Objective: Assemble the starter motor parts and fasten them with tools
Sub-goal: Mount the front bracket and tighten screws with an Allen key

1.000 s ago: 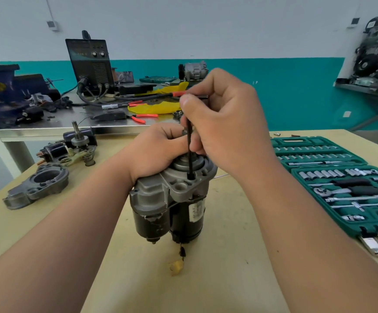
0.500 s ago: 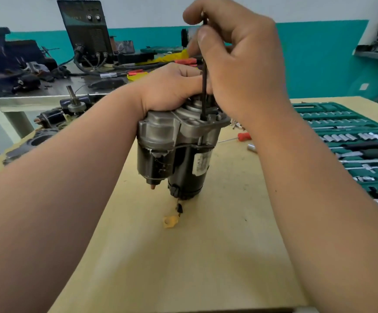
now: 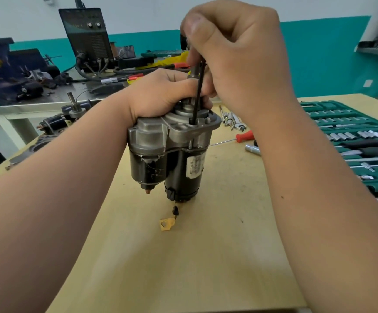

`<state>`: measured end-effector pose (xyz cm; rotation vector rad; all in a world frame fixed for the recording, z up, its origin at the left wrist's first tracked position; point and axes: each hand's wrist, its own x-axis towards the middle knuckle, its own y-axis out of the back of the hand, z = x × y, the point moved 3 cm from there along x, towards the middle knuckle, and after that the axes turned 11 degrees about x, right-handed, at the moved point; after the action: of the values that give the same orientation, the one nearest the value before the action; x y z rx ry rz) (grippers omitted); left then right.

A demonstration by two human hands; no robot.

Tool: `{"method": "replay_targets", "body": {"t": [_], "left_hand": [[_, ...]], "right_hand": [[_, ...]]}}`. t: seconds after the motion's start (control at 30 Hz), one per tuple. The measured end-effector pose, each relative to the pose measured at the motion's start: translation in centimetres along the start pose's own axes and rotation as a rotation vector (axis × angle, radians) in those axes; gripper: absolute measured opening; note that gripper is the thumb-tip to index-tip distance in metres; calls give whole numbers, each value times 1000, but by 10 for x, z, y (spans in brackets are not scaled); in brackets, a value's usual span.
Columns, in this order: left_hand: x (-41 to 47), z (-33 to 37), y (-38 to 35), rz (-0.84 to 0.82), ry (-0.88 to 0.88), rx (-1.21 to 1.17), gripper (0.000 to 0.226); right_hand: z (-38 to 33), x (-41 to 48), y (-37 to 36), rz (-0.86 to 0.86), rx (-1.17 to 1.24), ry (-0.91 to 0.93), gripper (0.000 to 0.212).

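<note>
Starter motor (image 3: 172, 154): stands upright on the table (image 3: 183, 256) beneath both hands, probably heavy and rigid, best gripped round its metal top as by the curled left hand (image 3: 160, 93), right hand (image 3: 235, 57) pinching a hex key (image 3: 197, 98) into its flange.

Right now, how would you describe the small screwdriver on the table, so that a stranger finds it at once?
Find the green socket case on the right of the yellow table. Between it and the upright starter motor lie loose silver bits, and the screwdriver lies just nearer than them. Unlike them, its handle is red.
</note>
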<state>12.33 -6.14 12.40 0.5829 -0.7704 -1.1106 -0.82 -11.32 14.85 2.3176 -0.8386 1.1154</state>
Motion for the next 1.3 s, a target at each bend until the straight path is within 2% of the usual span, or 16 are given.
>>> {"method": "replay_targets", "body": {"t": [0.23, 0.37, 0.43, 0.53, 0.57, 0.7, 0.8, 0.93, 1.03, 1.2, 1.3], "left_hand": [[-3, 2, 0, 57, 27, -17, 33], [-4, 0, 3, 87, 77, 34, 33], [-7, -3, 1, 64, 99, -16, 19], [-19, -9, 5, 103, 100, -76, 33], [-23, -9, 6, 128, 81, -76, 34], [-34, 0, 4, 199, 41, -57, 34], [-37, 17, -5, 204, 25, 23, 30], [-44, 40, -23, 231, -15, 182, 25], [-38, 44, -26, 314, 26, 212, 22], [-17, 25, -27, 525, 104, 228, 21], [2, 7, -32, 565, 186, 141, 17]], "right_hand": [[-6, 5, -6, 128, -203, -6, 27], [-2, 5, -10, 114, -169, -36, 33], [8, 3, 6, 169, -89, -98, 31], [37, -6, 48, 415, 110, -304, 28], [50, -11, 58, 441, 116, -405, 27], [108, -47, 66, 175, -74, -862, 27], [128, -71, 59, 80, -125, -991, 25], [132, -81, 57, -36, -349, -1007, 25], [130, -80, 61, -142, -560, -926, 26], [136, -64, 87, -147, -699, -825, 21], [152, -49, 117, -79, -812, -829, 30]]}}
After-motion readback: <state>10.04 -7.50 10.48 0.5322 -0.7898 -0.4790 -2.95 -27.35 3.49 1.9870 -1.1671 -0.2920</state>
